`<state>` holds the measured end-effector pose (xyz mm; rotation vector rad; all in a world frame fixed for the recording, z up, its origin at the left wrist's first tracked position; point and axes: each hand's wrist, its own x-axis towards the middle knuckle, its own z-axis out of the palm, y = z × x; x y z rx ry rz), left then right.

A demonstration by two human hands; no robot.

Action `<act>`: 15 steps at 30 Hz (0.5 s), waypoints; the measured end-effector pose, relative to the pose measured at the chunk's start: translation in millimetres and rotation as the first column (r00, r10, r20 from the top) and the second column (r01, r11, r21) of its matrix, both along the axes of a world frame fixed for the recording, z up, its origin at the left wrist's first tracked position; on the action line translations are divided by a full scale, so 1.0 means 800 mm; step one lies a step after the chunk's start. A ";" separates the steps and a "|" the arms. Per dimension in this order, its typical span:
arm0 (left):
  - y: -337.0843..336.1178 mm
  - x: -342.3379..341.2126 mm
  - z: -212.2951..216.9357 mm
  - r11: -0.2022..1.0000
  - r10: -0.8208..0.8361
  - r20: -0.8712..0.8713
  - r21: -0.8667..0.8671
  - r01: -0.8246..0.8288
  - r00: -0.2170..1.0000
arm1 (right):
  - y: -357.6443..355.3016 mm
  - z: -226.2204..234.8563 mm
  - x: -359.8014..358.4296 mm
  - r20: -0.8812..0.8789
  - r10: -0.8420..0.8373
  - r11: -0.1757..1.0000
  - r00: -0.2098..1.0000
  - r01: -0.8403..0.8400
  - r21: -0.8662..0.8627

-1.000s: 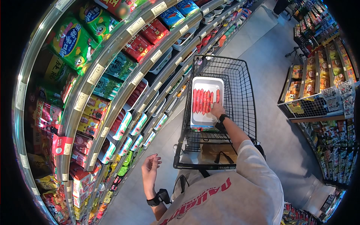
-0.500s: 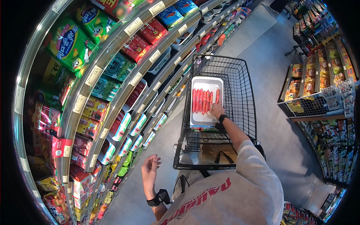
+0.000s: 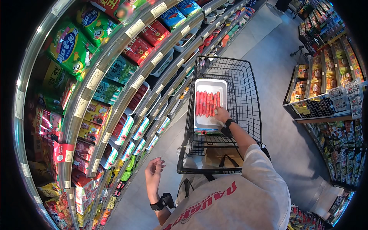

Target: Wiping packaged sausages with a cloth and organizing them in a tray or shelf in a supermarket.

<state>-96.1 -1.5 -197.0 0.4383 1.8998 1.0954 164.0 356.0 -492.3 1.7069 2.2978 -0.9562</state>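
A white tray (image 3: 223, 85) rests in a black wire shopping cart (image 3: 254, 96). In the tray several slim red wrapped sticks, probably sausages (image 3: 202, 102), lie side by side in a row. My right hand (image 3: 221, 114) is over the tray's right side, its fingers closed at the near end of the rightmost red stick (image 3: 218, 99). That stick lies close against the row; my fingertips are partly hidden. My left hand (image 3: 154, 168) hangs beside the cart's near left corner, fingers loosely bent and apart, with nothing in it.
Curved shelves (image 3: 115, 57) of bagged snacks and white bins rise close on the left. A brown paper bag (image 3: 218, 156) lies low in the cart's near end. Across the aisle on the right stands a display rack (image 3: 322, 84) of orange packages.
My right hand has moved slightly left with the rightmost red stick, bringing it against the others, where a gap showed before. My left hand has hardly moved.
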 end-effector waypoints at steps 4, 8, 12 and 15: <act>-0.002 -0.001 -0.002 1.000 0.002 -0.007 -0.004 -0.002 1.000 | -0.017 0.031 -0.018 0.069 0.018 0.992 0.997 -0.026 0.122; 0.002 -0.005 -0.001 1.000 -0.012 -0.005 -0.011 0.012 1.000 | -0.019 0.017 -0.050 -0.038 0.297 0.902 0.954 -0.267 0.340; 0.001 -0.006 0.004 1.000 -0.001 -0.016 -0.015 0.001 1.000 | -0.026 0.008 -0.079 -0.041 0.395 0.916 0.918 -0.389 0.098; -0.001 -0.012 0.005 1.000 0.009 -0.023 -0.022 -0.010 1.000 | -0.034 0.004 -0.071 -0.052 0.384 0.917 0.922 -0.375 0.134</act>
